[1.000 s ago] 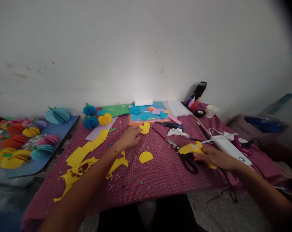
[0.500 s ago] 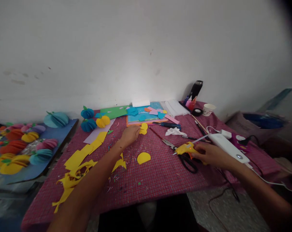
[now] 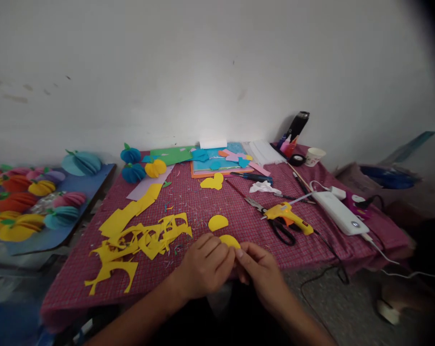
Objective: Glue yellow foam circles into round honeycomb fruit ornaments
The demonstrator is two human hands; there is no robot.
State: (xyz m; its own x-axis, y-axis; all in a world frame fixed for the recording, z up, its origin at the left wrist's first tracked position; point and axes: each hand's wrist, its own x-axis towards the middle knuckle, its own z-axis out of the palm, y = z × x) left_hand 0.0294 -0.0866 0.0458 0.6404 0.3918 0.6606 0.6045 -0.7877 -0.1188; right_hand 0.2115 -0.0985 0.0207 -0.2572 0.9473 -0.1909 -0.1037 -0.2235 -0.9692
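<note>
Fingers of left hand (image 3: 207,265) and right hand (image 3: 259,265) both grasping a yellow paper piece (image 3: 229,240), left of and nearer the wearer than the glue gun (image 3: 290,217), which rests on the surface (image 3: 246,228).

Paper scraps (image 3: 152,250) lie left on table (image 3: 199,206); glue gun (image 3: 282,211) lies right, over scissors (image 3: 256,205). Flask (image 3: 297,126) stands behind tape (image 3: 296,164).
</note>
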